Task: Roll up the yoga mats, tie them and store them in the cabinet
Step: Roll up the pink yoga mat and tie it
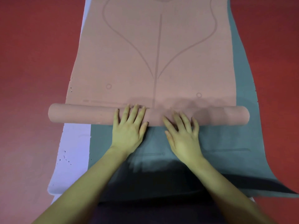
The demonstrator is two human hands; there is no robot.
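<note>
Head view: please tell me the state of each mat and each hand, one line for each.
Pink mat: partly rolled, the rest flat.
Green mat: flat, under the pink mat.
Lilac mat: flat, at the bottom.
Left hand: open, pressing on the roll.
Right hand: open, pressing on the roll.

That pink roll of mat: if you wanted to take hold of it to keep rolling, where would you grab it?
Probably mid-length, from the near side, where the left hand and right hand rest with straight fingers over the pink roll. It is a long, even tube lying crosswise, its unrolled part stretching away, so spread hands near the centre likely push it straight.
</note>
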